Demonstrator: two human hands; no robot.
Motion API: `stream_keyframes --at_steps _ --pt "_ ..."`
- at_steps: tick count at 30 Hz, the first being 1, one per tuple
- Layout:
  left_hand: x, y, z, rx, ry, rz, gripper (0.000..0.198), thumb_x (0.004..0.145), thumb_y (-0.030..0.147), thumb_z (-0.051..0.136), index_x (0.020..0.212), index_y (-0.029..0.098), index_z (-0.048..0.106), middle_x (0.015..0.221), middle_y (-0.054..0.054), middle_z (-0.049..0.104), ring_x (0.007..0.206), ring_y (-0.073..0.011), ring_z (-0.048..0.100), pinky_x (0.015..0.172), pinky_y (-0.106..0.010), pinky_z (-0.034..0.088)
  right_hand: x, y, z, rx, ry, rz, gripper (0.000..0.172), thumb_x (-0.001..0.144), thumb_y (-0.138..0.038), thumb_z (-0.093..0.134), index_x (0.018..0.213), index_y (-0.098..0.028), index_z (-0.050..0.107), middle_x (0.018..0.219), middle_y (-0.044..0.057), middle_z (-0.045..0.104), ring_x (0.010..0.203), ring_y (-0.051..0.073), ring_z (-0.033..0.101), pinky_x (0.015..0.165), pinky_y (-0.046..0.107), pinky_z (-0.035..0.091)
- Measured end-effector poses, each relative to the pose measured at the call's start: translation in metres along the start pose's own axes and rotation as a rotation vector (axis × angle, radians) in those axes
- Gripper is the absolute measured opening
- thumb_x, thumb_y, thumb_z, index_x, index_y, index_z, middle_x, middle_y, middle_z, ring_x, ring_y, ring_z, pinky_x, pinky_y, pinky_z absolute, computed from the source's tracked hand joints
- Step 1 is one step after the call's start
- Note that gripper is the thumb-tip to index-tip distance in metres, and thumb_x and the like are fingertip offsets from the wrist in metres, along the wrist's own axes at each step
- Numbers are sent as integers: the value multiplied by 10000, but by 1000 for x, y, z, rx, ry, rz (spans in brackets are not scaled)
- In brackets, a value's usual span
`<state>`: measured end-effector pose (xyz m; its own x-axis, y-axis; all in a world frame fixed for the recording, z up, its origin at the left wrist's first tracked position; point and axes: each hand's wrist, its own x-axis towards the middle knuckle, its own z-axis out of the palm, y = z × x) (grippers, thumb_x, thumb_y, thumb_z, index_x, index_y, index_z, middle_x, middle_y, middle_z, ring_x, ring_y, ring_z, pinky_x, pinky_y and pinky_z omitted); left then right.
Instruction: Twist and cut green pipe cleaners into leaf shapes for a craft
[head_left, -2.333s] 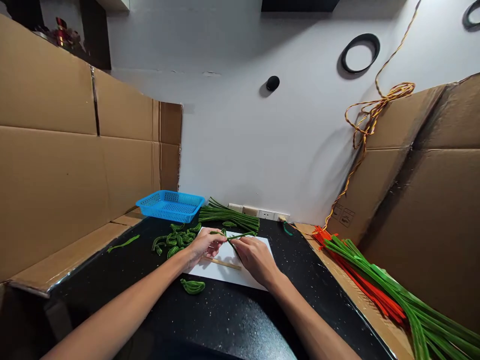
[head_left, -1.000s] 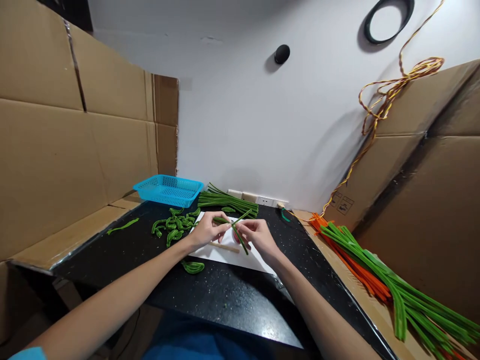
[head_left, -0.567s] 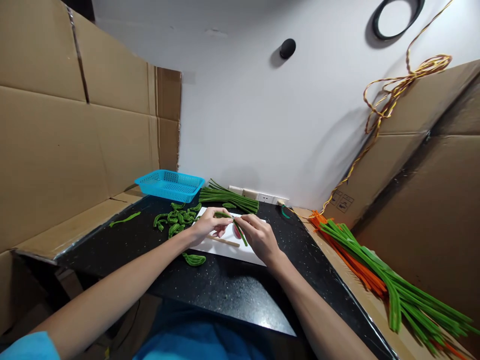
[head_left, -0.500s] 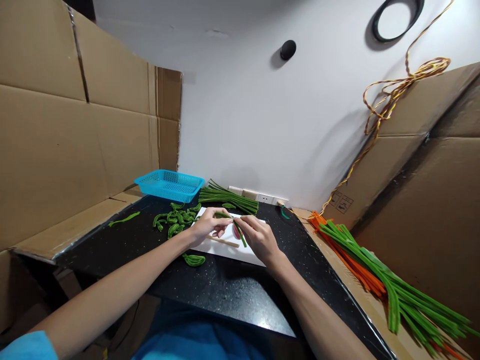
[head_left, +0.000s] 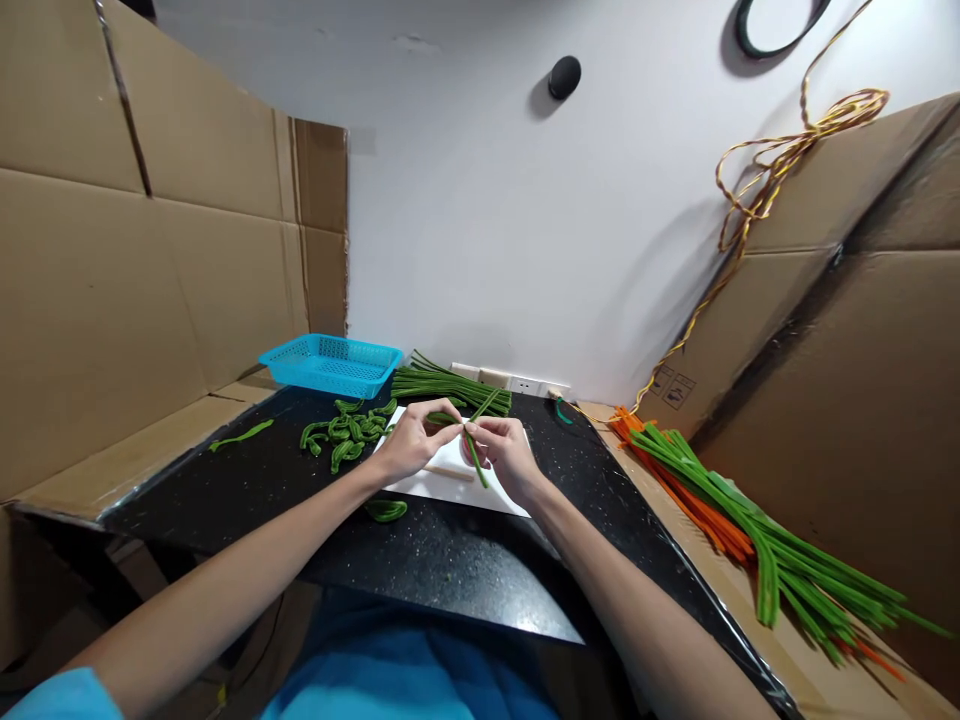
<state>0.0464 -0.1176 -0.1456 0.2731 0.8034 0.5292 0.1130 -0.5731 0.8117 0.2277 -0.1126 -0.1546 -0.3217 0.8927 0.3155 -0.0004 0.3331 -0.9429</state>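
Clock centre: the two hands, with twelve pointing to the wall.
Left hand (head_left: 411, 445): is narrowing thumb and forefinger to a pinch, holding green chenille stems (head_left: 477, 465) at their meeting point.
Right hand (head_left: 510, 455): is pinching the same stems just beside the left fingertips.
Stems in hand: are resting between the fingertips above a white sheet (head_left: 442, 488), one end pointing to one o'clock, another to five; more green is showing inside the left hand's curve.
On the sheet: a thin wooden stick (head_left: 450, 473) is lying at six, near the hands; a reddish round object (head_left: 469, 453) is showing beside the right fingers, partly hidden.
Nine o'clock: a heap of curled green pieces (head_left: 349, 432) is lying near the left hand; well beyond it, a light green strip (head_left: 241, 436) is lying alone.
Eight o'clock: a looped green piece (head_left: 386, 511) is lying on the black tabletop (head_left: 450, 570).
Ten o'clock: a blue plastic basket (head_left: 322, 381) is standing.
Twelve o'clock: a bundle of dark green stems (head_left: 442, 385) is lying near the wall.
Four o'clock: bright green stems (head_left: 739, 530) and orange stems (head_left: 697, 512) are lying on cardboard, well apart from the hands.
Two o'clock: a twisted yellow cord (head_left: 757, 190) is hanging.
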Motion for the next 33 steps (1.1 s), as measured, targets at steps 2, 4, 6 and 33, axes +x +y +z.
stream_keyframes --at_steps 2,4,6,33 --pt "0 -2 -1 40 -16 17 304 885 454 732 889 151 720 798 -33 662 689 -150 598 595 -234 427 3 1 -3 98 -57 93 506 825 -645 725 657 -192 577 574 -26 469 493 107 368 490 263 313" --pt "1 -8 -1 14 -17 -9 312 873 460 744 895 150 711 734 -19 637 640 -139 574 564 -229 411 3 3 -7 93 -77 120 496 823 -642 729 675 -187 596 574 -27 472 475 102 354 470 261 301" --pt "2 -15 0 -84 -8 -91 343 845 478 767 908 153 679 607 27 554 519 -109 491 485 -216 347 2 5 -10 -10 -53 75 452 878 -594 697 708 -179 637 566 -16 498 464 110 377 458 262 299" --pt "0 -10 -5 -58 -55 -64 260 867 389 758 869 141 682 629 17 604 497 -104 545 492 -215 400 1 12 -4 -396 122 -305 328 960 -430 671 736 -191 646 713 33 592 649 160 512 598 279 401"
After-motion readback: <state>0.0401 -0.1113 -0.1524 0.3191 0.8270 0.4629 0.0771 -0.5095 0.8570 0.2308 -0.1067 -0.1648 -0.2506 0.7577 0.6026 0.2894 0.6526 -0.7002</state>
